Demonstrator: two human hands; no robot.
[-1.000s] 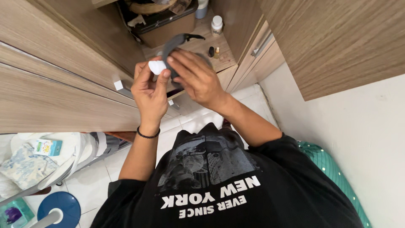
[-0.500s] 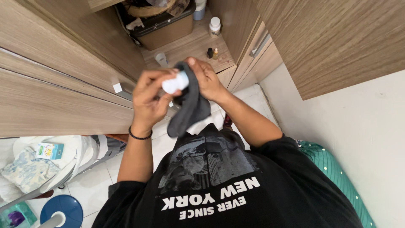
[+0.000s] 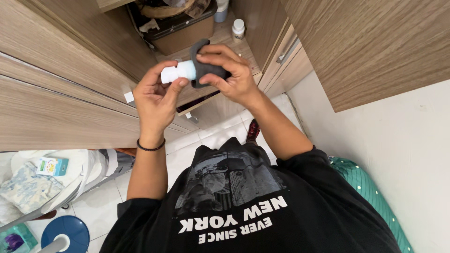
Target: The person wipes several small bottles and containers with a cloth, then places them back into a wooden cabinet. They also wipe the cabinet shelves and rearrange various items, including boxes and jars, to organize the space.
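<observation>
The left hand (image 3: 157, 96) pinches a small bottle (image 3: 179, 71), white at one end and pale blue at the other, between thumb and fingertips, holding it sideways in the air above the open drawer (image 3: 199, 100). The right hand (image 3: 229, 75) is closed on a dark cloth (image 3: 206, 68) that wraps the bottle's blue end, fingers pressed over the fold. Both hands work well above the drawer, and that is where the risk seems to lie. The left hand's hold is a light fingertip pinch on a smooth round body, so a firm rub or twist from the cloth could roll the bottle out of the fingers; it would likely drop toward the drawer or past it to the tiled floor (image 3: 140, 197). Pulling the cloth along the bottle toward the right hand could do the same, since only the white end is gripped. If that white end is a cap, and I cannot tell whether it is tight, twisting against it might loosen it and let the contents leak onto the cloth. The cloth's loose part hangs near the drawer's front edge and could snag there. Beyond the drawer, on the shelf (image 3: 225, 35), stand a small white-capped jar (image 3: 238, 29) and a brown box (image 3: 180, 35); a wide elbow swing could knock the jar.
</observation>
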